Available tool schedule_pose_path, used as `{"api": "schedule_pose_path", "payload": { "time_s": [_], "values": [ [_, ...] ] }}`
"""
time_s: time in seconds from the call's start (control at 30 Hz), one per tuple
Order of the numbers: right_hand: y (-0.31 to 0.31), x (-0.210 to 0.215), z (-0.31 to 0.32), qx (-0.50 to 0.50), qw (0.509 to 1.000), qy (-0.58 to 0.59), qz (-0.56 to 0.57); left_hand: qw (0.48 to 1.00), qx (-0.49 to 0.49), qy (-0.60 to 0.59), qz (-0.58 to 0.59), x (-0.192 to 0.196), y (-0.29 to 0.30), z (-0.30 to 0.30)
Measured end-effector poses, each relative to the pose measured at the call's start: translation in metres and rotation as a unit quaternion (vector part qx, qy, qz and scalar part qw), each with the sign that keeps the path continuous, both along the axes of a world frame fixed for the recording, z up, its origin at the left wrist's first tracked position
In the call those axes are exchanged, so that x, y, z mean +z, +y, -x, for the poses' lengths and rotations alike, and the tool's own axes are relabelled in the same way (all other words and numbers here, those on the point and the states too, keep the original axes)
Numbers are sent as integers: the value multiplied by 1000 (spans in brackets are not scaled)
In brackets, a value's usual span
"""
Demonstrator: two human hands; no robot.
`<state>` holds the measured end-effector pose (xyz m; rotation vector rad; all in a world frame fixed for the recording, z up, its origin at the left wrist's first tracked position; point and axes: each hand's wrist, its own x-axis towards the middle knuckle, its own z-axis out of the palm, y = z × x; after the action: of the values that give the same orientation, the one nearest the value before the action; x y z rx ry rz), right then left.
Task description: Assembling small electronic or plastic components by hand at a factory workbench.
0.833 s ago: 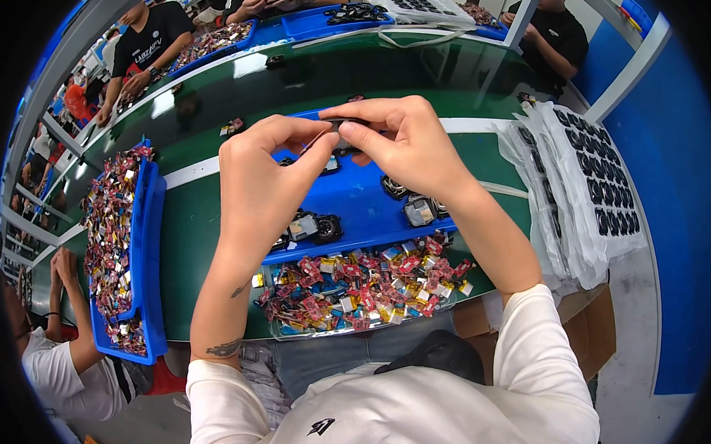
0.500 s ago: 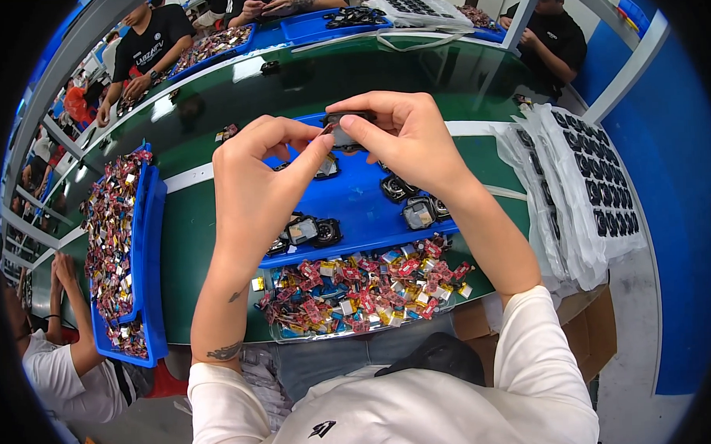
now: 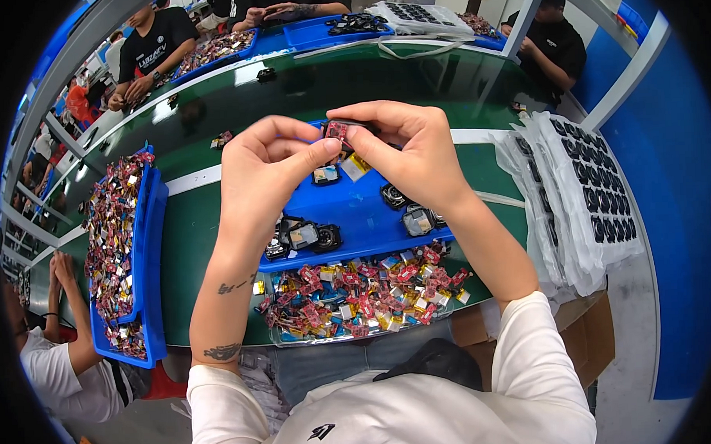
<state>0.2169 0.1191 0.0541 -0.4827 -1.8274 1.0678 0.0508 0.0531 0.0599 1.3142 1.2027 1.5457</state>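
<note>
Over the blue tray, my two hands meet. My left hand pinches the lower left of a small red circuit board between thumb and fingers. My right hand is closed round a dark casing, mostly hidden by the fingers, its thumb at the board's right edge. A silver and yellow battery shows just below the fingers; whether it hangs from the board or lies in the tray I cannot tell. In the tray are several black watch-like casings, some with a pale grey panel.
A clear tray heaped with red boards and batteries lies nearest me. Left stands a blue bin full of similar parts. Stacked white trays of black casings are at the right. Across the green table, co-workers handle parts; another person's hands show at left.
The red board has turned its face into view against the casing. Both hands have shifted slightly down, and the battery has come into sight below them.
</note>
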Motion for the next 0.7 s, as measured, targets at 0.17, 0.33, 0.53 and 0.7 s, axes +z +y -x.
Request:
{"api": "schedule_pose_path", "payload": {
  "time_s": [0.17,0.33,0.53,0.7],
  "values": [
    [1,-1,1,25,999,23,-13,1000,13,19,6,0,-1,3],
    [-3,3,0,46,997,44,49,999,12,14,-28,1,-4,-1],
    [-3,0,1,45,996,63,44,999,20,29,-27,5,-5,-3],
    [-5,4,0,46,996,58,42,994,54,70,-62,-2,0,0]
  ]
}}
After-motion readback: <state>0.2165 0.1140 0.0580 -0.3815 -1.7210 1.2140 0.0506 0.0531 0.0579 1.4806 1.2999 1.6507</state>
